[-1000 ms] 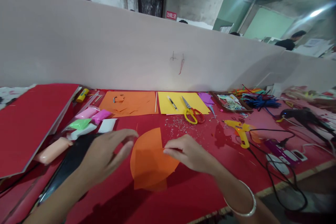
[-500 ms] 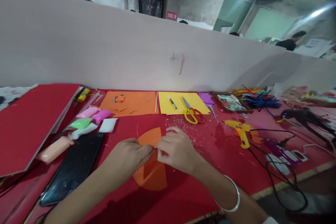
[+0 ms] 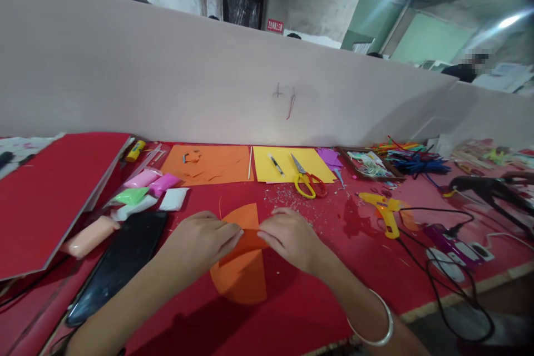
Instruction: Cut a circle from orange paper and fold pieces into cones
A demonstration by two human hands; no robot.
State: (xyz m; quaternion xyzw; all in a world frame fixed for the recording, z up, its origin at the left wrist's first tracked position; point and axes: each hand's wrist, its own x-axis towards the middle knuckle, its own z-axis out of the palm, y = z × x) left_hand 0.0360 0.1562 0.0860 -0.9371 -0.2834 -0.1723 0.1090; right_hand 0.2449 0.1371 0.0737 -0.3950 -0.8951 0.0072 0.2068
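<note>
From my end, the orange paper band [image 3: 251, 240] spans the gap between both grips, long axis running left to right, neither nearer. My left hand [image 3: 204, 239] and right hand [image 3: 292, 240] each pinch an end, fingers narrow; a curved orange sheet [image 3: 244, 283] lies nearside of them on the red surface [image 3: 300, 308].

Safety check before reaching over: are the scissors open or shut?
Shut. The scissors lie with blades together, no gap showing.

The orange paper [image 3: 244, 283] looks matt; the black slab [image 3: 119, 261] glossy; the scissor blades [image 3: 297, 163] smooth metal
</note>
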